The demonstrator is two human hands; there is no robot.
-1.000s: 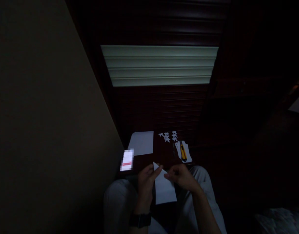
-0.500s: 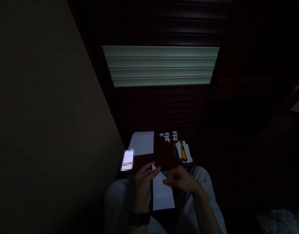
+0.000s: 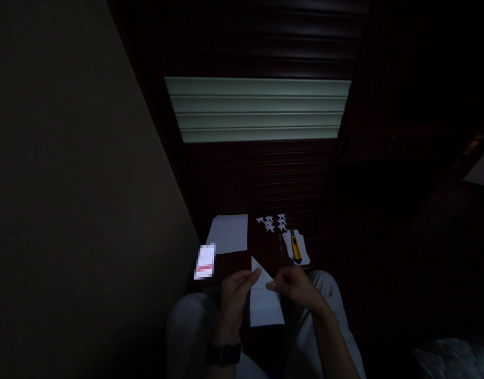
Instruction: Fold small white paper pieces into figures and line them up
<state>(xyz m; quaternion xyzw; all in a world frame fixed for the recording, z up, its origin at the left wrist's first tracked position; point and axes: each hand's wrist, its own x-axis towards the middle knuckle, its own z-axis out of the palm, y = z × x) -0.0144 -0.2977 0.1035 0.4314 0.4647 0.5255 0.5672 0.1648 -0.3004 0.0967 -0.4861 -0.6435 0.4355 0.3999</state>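
Over the lap, the left hand [image 3: 234, 288] and right hand [image 3: 295, 287] pinch the white paper [image 3: 265, 305], its folded corner now raised higher than a second ago, the crease progressing, before the bench [image 3: 265, 250] with a yellow cutter [image 3: 296, 247].

The small white cutouts [image 3: 271, 222] are too tiny to identify.

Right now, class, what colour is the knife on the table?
Yellow; the knife shows in the head view.

Left hand [image 3: 236, 288], right hand [image 3: 293, 287]: close together, fingertips pinched.
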